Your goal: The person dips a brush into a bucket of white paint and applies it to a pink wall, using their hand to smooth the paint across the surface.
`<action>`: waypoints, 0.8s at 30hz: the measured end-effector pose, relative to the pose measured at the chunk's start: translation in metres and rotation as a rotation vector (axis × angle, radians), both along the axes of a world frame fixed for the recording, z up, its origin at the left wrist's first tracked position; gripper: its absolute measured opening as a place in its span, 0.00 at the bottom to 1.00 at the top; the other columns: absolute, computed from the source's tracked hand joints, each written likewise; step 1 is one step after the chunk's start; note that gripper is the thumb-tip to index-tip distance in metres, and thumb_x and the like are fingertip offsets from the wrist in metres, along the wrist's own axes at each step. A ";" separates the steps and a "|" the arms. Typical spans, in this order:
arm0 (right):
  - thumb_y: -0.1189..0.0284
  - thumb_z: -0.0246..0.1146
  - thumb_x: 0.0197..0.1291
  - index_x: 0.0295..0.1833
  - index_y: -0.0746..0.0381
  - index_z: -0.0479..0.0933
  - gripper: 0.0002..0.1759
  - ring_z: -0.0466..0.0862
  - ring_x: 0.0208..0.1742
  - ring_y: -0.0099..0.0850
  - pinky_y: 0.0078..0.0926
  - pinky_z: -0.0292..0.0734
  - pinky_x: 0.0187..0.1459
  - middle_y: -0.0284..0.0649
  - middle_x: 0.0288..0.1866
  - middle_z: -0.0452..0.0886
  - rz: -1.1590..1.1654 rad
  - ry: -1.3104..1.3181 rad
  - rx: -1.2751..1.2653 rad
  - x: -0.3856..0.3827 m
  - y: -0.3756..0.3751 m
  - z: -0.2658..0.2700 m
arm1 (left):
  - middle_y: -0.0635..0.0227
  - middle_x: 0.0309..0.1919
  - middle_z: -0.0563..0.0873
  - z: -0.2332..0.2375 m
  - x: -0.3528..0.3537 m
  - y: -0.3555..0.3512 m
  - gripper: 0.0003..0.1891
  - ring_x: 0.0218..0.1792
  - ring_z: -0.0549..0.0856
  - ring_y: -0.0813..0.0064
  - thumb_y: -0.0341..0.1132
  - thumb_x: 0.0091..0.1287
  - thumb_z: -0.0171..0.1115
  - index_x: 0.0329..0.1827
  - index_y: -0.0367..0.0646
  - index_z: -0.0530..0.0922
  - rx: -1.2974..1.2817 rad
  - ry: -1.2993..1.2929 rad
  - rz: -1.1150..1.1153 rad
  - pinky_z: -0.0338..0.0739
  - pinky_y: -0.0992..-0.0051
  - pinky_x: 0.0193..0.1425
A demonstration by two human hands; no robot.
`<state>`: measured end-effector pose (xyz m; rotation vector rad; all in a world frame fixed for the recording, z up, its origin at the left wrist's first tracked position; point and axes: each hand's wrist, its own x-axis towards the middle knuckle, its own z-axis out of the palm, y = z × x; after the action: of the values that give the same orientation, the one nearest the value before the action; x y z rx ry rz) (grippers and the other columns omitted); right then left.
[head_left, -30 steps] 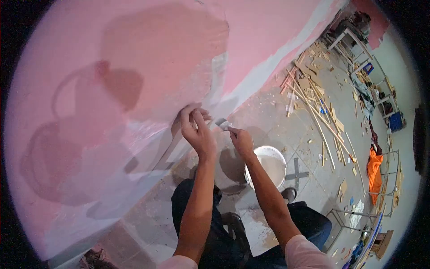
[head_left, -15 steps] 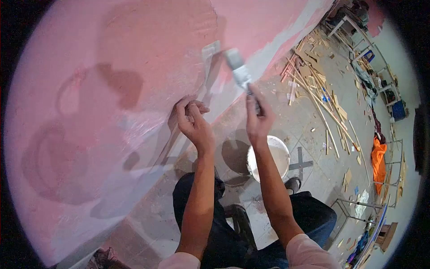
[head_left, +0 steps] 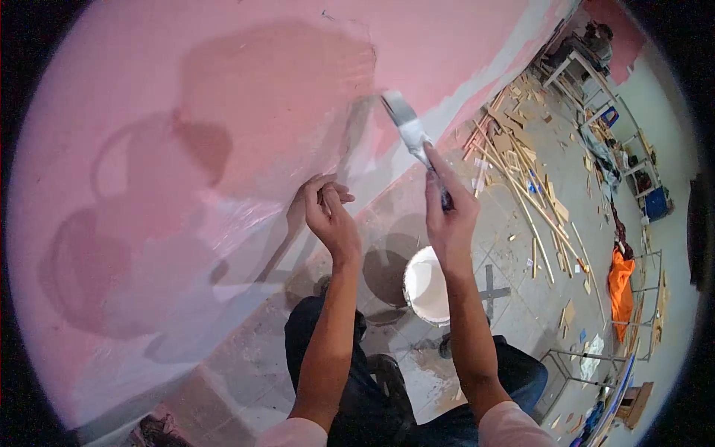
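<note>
My right hand (head_left: pixel 453 216) grips the handle of a paintbrush (head_left: pixel 412 134), its bristles pointing up and left towards the wall. White paint coats the bristles and the base of the brush. Pink paint covers most of the wall (head_left: pixel 283 97), with a whitish band along its lower part. My left hand (head_left: pixel 332 223) is by the lower wall, fingers loosely curled and slightly apart, nothing in it. Below my right forearm a white bucket (head_left: pixel 408 287) stands on the floor, partly hidden by that arm; pale paint shows inside.
Wood strips and offcuts (head_left: pixel 521 171) lie scattered over the tiled floor to the right. Beyond them are metal frames (head_left: pixel 555 361), an orange cloth (head_left: pixel 620 287) and a blue container (head_left: pixel 655 203). A person (head_left: pixel 596 41) is at the far end. Grey tape forms a cross (head_left: pixel 491 292) beside the bucket.
My right hand has moved a little right and down in view with the paintbrush, whose bristles now lean further left. The left hand keeps its curled shape by the wall. The view has shifted slightly.
</note>
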<state>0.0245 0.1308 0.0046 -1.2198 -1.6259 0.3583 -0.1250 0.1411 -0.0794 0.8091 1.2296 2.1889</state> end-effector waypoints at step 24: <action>0.67 0.63 0.73 0.62 0.50 0.88 0.16 0.88 0.38 0.55 0.43 0.84 0.41 0.54 0.37 0.87 0.094 -0.646 -0.351 0.020 0.049 -0.161 | 0.69 0.33 0.81 -0.003 0.000 0.000 0.08 0.30 0.79 0.80 0.26 0.79 0.51 0.49 0.36 0.80 0.001 0.014 -0.017 0.76 0.76 0.38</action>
<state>0.0443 0.1799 -0.1562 -1.6383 -2.2437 0.3363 -0.1250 0.1411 -0.0826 0.8333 1.2240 2.1740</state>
